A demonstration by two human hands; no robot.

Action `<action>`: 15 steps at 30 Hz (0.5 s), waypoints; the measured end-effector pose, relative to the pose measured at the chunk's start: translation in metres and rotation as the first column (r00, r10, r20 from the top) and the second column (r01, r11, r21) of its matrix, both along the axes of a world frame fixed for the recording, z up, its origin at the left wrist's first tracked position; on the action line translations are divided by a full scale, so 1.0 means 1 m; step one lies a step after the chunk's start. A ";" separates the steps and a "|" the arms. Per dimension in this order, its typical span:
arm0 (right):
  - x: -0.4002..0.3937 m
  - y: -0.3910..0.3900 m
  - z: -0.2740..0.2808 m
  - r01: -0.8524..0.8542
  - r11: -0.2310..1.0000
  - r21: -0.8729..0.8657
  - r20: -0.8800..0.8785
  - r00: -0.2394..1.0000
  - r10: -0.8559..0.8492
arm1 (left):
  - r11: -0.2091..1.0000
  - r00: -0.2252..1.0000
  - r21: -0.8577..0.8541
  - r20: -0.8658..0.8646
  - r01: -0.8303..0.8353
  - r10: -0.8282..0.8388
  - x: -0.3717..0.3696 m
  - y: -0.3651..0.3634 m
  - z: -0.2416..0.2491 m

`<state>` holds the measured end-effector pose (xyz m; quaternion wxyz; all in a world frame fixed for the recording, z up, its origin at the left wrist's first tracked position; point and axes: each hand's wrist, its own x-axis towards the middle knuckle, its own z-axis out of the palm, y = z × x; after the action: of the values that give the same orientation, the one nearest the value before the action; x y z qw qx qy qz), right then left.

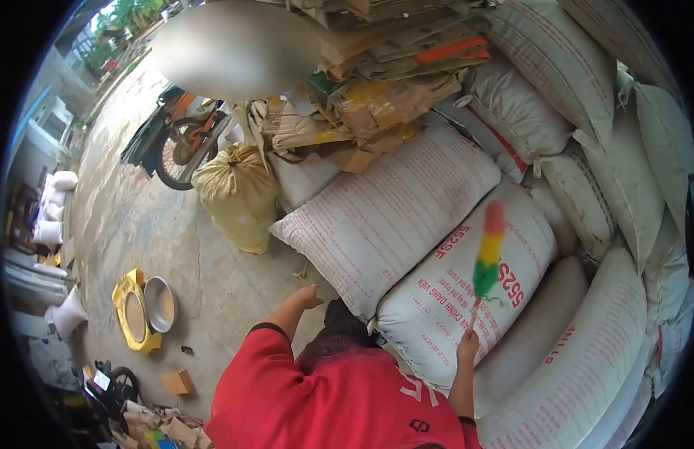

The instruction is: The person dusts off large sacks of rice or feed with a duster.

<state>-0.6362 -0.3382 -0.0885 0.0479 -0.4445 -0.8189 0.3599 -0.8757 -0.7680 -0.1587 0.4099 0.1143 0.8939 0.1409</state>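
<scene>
My right hand (468,346) is closed round the thin handle of a duster (487,258) with a red, yellow and green head. The duster points up and away over a full white sack (444,314) with red print, and whether it touches the sack is unclear. My left hand (308,297) is held out over the floor with its fingers extended and nothing in it. Its nearest object is another big white sack (384,217) on the right. Both arms come out of red sleeves.
More full sacks (560,67) are stacked at the right. Flattened cardboard (384,105) lies behind, beside a tied yellow sack (238,194) and a motorcycle (186,142). At the left are a metal basin (161,304), a yellow bag (128,314) and a small cardboard box (178,382).
</scene>
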 end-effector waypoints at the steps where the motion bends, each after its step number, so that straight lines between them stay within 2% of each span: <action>1: -0.025 -0.020 0.019 -0.151 0.989 0.001 0.106 0.983 0.150 | 0.999 1.000 -0.032 0.024 -0.007 0.008 0.004 -0.011 -0.003; 2: -0.043 -0.032 0.017 -0.324 0.945 -0.041 0.215 0.921 0.325 | 0.998 0.999 -0.064 0.051 -0.010 0.013 0.009 -0.021 -0.005; 3: -0.062 -0.045 0.016 -0.465 0.885 0.004 0.339 0.833 0.436 | 0.997 0.997 -0.067 0.057 -0.047 0.050 0.013 -0.028 0.000; 4: -0.081 -0.052 0.017 -0.493 0.870 0.000 0.344 0.817 0.463 | 0.993 0.993 -0.087 0.079 -0.086 0.093 0.015 -0.032 0.010; 6: -0.116 -0.063 0.021 -0.652 0.745 0.138 0.301 0.744 0.596 | 0.984 0.982 -0.103 0.107 -0.147 0.158 0.024 -0.041 0.016; 7: -0.129 -0.060 0.020 -0.671 0.729 0.138 0.307 0.728 0.613 | 0.978 0.974 -0.096 0.112 -0.186 0.196 0.027 -0.046 0.015; 9: -0.151 -0.042 0.017 -0.582 0.804 0.127 0.312 0.792 0.524 | 0.969 0.963 -0.086 0.122 -0.232 0.241 0.033 -0.056 0.015; 10: -0.158 -0.036 0.017 -0.587 0.800 0.129 0.318 0.788 0.527 | 0.968 0.961 -0.068 0.120 -0.241 0.248 0.036 -0.061 0.014; 12: -0.176 -0.021 0.017 -0.596 0.803 -0.005 0.368 0.745 0.556 | 0.966 0.959 -0.039 0.119 -0.254 0.257 0.038 -0.070 0.014; 14: -0.186 -0.004 0.009 -0.621 0.783 0.027 0.310 0.750 0.584 | 0.930 0.920 -0.048 0.137 -0.363 0.367 0.042 -0.083 0.013; 15: -0.190 0.002 0.012 -0.603 0.795 0.067 0.249 0.782 0.572 | 0.930 0.920 -0.042 0.140 -0.365 0.367 0.044 -0.090 0.011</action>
<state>-0.8264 -0.3366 -0.0767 -0.1242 -0.1983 -0.9404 0.2466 -0.8318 -0.8584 -0.1476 0.4411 -0.0684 0.8684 0.2161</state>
